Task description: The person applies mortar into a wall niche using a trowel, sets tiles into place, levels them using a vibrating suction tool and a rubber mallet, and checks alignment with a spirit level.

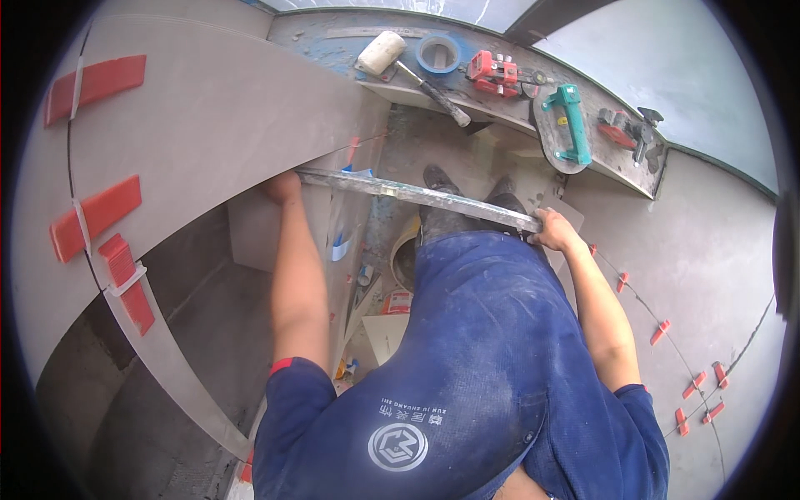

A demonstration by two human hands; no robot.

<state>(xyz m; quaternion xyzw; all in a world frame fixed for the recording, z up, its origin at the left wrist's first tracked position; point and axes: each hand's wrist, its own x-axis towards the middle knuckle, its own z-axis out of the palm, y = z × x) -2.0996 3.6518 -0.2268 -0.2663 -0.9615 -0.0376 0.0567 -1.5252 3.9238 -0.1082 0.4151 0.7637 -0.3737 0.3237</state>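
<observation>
A long, dusty metal spirit level [425,197] stretches across in front of my body, with a small vial window in its side. At its left end is my left hand [286,187], closed against the bar beside the edge of a large grey tile; most of these fingers are hidden. My right hand [555,229] grips the other end, thumb on top and fingers wrapped round it. The level slants slightly, its right end nearer to me. Beneath it my dark shoes [439,178] show on the floor.
A ledge along the window carries a white-headed mallet [382,53], blue tape roll [438,54], red tool [493,73], green-handled suction tool [572,125] and red-and-black tool [627,132]. Red wedges [97,218] sit in the left tile joints, smaller red wedges [660,332] at right. A bucket [405,254] stands low.
</observation>
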